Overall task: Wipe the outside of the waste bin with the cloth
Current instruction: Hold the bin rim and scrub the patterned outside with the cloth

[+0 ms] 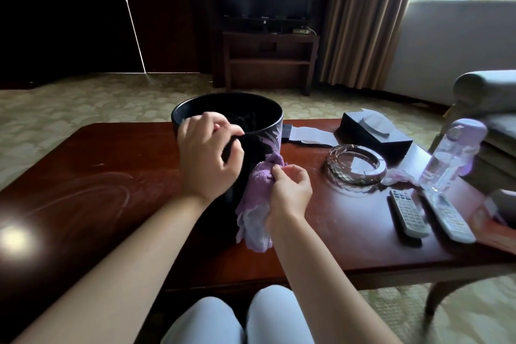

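A round black waste bin (262, 137) stands upright on the dark red wooden table (111, 170). My left hand (206, 159) grips its near rim, fingers curled over the edge. My right hand (290, 190) holds a bunched lilac cloth (257, 198) pressed against the bin's near right side, low on the wall. The cloth's loose end hangs down to the tabletop. The lower front of the bin is hidden behind my hands and the cloth.
To the right on the table lie a glass ashtray (356, 167), a black tissue box (374, 131), a clear bottle with a lilac cap (449, 159) and two white remotes (409, 215). An armchair (485, 109) stands at far right. My knees (237, 318) are under the near edge.
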Available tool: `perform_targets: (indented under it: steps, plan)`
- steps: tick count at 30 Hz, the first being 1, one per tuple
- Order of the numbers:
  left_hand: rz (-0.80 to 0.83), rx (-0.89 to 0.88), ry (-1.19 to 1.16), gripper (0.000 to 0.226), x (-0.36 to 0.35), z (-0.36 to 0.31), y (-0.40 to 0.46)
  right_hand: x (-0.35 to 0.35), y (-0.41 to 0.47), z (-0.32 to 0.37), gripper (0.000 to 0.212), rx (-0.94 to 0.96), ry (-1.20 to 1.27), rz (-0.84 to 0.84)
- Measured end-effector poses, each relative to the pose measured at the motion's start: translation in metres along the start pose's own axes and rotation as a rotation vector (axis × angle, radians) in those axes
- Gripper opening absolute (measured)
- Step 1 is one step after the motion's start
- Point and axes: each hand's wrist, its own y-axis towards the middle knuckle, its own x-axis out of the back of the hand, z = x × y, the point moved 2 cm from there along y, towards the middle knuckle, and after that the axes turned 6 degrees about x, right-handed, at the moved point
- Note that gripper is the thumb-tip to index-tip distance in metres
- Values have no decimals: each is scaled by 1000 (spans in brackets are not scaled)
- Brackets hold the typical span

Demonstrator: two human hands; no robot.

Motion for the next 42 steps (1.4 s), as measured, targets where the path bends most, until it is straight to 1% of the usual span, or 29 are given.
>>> perform_targets:
  steps: [1,2,3,4,6,8,9,10,11,12,15,17,19,21,22,24,26,27,28,30,32,35,37,39,40,42]
  plan:
    - [44,-93,-23,20,0,-5,-3,1,1,2,21,5,7,16]
    - [119,-149,-89,21,-1,-7,-7,3,2,4,20,8,15,34]
    - [211,-160,-169,23,-4,-6,-14,5,4,6,18,8,21,53]
    - [307,-116,-247,25,-6,-3,-21,8,6,8,17,6,19,77]
    - [491,99,-365,35,-10,6,-37,12,10,10,16,-18,15,127]
    - [685,365,-488,57,-15,11,-52,16,14,10,18,-99,37,173]
    - [759,463,-549,66,-19,11,-58,18,16,9,18,-152,49,202]
    - [797,514,-591,72,-22,11,-61,20,17,9,18,-198,48,239]
    - [796,539,-610,73,-25,11,-62,22,18,8,17,-227,29,278]
    - [772,553,-614,67,-27,11,-61,23,19,9,16,-235,-4,311]
    - [682,574,-565,46,-29,14,-54,27,23,14,12,-199,-95,374]
    - [675,582,-584,36,-28,16,-51,30,26,15,11,-166,-157,410]
    - [661,587,-600,32,-28,14,-49,32,28,15,9,-130,-256,423]
    - [624,603,-587,33,-28,14,-48,34,30,13,5,-117,-350,436]
    - [610,610,-580,33,-27,13,-47,35,30,13,6,-110,-375,456]
    - [604,627,-578,33,-26,13,-47,36,32,15,21,-86,-368,554]
    - [607,666,-631,27,-25,10,-46,38,30,18,34,-45,-378,734]
    - [603,680,-658,24,-24,8,-45,39,29,19,35,2,-419,808]
    - [599,683,-676,22,-24,6,-43,39,28,21,31,68,-466,831]
    - [598,674,-688,20,-24,4,-41,39,29,24,17,198,-502,758]
    - [596,675,-695,18,-24,2,-38,38,30,26,7,262,-495,698]
    - [569,686,-713,18,-23,-1,-33,37,30,24,15,288,-411,663]
    - [542,671,-720,23,-24,-3,-31,35,27,19,12,295,-300,571]
    - [511,668,-727,25,-24,-6,-30,33,26,13,17,362,-273,441]
    - [498,679,-735,23,-24,-7,-30,32,25,10,17,392,-265,396]
    - [495,705,-744,16,-27,-9,-32,28,26,6,16,398,-237,363]
